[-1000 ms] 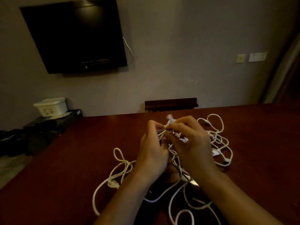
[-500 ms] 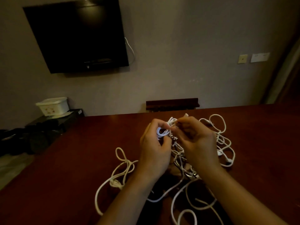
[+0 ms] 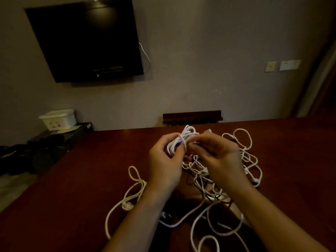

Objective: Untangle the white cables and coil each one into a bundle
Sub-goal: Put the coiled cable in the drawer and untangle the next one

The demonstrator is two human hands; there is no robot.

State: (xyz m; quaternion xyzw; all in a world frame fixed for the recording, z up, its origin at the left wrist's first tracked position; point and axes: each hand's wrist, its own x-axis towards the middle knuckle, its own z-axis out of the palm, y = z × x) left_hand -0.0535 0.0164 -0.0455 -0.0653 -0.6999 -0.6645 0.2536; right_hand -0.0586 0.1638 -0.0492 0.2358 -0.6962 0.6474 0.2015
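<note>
1. The left hand (image 3: 164, 166) is raised above the desk (image 3: 87, 179), its fingers and thumb curled round a small coil (image 3: 179, 140) of white cable that stands up out of its grip
2. The right hand (image 3: 217, 157) sits just right of the coil, its fingertips pinching a strand at the coil's right edge; the two hands almost touch
3. The tangle of white cables (image 3: 203, 179) lies on the desk directly below and right of both hands, with strands rising from it toward the fingers
4. Far-right loops (image 3: 245, 142) of the tangle spread out beyond the right hand, well clear of its grip
5. On the near left, a long loose strand (image 3: 134, 188) curls in a figure-of-eight beside the left forearm, apart from the hand
6. More loops (image 3: 209, 230) lie near, between and under the two forearms
7. On the far wall hangs a dark television (image 3: 85, 40); to the far left a white box (image 3: 58, 119) rests on a low black stand (image 3: 72, 131)
</note>
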